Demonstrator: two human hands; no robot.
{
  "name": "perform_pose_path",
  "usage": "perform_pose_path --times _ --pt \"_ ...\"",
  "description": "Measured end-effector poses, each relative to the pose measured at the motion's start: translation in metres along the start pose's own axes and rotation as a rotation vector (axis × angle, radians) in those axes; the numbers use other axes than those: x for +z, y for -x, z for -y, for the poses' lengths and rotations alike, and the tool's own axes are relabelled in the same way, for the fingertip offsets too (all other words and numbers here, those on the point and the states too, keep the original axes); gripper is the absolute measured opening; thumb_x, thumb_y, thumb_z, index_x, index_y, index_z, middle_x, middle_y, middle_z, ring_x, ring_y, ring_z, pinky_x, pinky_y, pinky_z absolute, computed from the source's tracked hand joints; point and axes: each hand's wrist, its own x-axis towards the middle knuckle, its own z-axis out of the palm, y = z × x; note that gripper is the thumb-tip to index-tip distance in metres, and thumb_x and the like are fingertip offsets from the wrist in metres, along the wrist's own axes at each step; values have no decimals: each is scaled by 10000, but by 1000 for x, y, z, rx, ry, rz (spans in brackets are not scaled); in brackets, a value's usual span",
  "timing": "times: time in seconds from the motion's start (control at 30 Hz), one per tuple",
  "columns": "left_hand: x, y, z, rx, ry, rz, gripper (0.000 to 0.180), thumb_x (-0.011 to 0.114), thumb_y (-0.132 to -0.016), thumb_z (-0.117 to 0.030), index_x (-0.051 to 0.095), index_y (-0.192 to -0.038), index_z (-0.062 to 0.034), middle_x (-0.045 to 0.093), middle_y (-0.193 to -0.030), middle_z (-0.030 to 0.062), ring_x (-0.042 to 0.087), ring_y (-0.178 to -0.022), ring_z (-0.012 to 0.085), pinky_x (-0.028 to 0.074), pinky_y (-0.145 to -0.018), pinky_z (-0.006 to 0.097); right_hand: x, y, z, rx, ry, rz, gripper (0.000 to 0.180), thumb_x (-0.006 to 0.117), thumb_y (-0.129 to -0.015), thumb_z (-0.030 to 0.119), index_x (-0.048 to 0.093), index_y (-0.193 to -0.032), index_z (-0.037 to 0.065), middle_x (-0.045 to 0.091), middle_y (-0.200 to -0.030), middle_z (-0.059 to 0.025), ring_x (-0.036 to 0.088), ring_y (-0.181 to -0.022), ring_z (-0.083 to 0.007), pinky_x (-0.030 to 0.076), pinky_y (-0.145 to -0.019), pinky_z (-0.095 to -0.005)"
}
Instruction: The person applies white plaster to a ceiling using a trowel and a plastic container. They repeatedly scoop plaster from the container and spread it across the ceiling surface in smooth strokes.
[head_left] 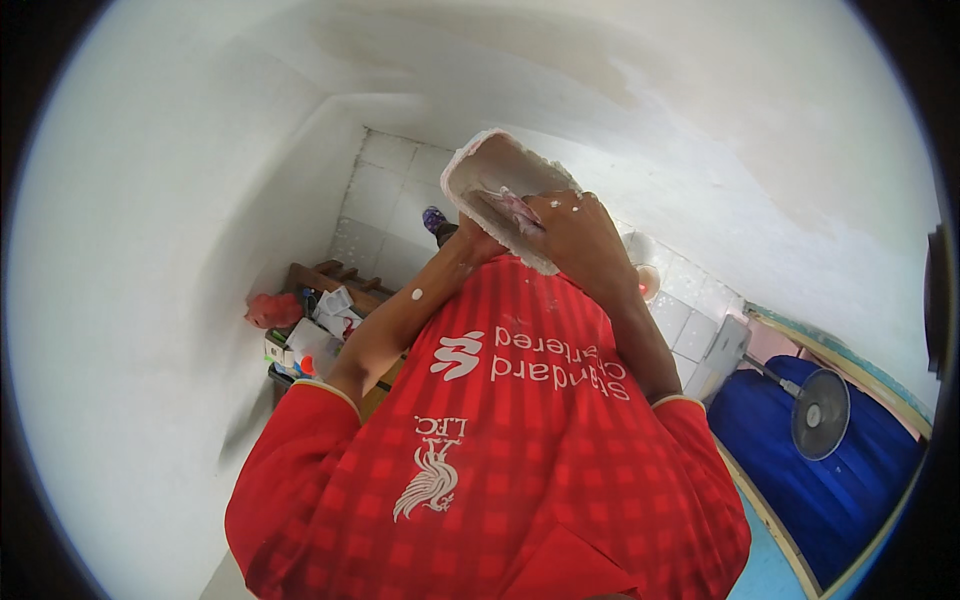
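Observation:
Before my chest is a tub-like container (497, 152), pale, open-topped and crusted with white plaster along its rim. My left hand (480, 240) supports it from beneath on the near left side, most of its fingers hidden behind the wall. Over the near right rim, my right hand (578, 232) reaches inside with curled fingers. A crumpled-looking pinkish-white piece (512, 208) smeared with plaster sticks out from these fingers; its kind cannot be made out. White specks dot my right knuckles and my left forearm.
White walls (700, 110) with a damp-looking patch close in ahead. At lower left stands a cluttered wooden bench (370, 285) with a red plastic bag (273, 310). Lower right shows a fan (822, 415) against blue cloth (755, 415). Plaster-spotted tiles (385, 185) cover the floor.

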Motion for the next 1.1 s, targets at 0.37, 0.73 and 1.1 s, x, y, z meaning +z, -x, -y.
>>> perform_pose_path --times 0.37,0.73,1.1 --pt "18 -9 6 -304 1404 113 552 449 -889 -509 493 -1237 -82 524 -1242 135 497 -1152 302 403 -996 486 8 17 -22 -8 109 -116 237 564 -857 236 643 -992 58 650 -1002 -112 608 -912 -293 460 -817 -405" --pt "58 -26 -33 -308 1215 63 555 446 -880 -510 502 -1234 -85 528 -1241 135 496 -1144 316 398 -987 493 -47 34 -21 19 44 -134 189 596 -818 223 675 -880 63 651 -858 -113 622 -777 -296 489 -706 -403" --pt "53 -24 -23 -380 1431 88 616 440 -858 -550 487 -1260 -85 508 -1268 159 478 -1159 360 376 -994 533 -44 39 -17 33 -53 -212 189 613 -783 188 673 -847 22 650 -817 -136 618 -759 -315 487 -694 -404"
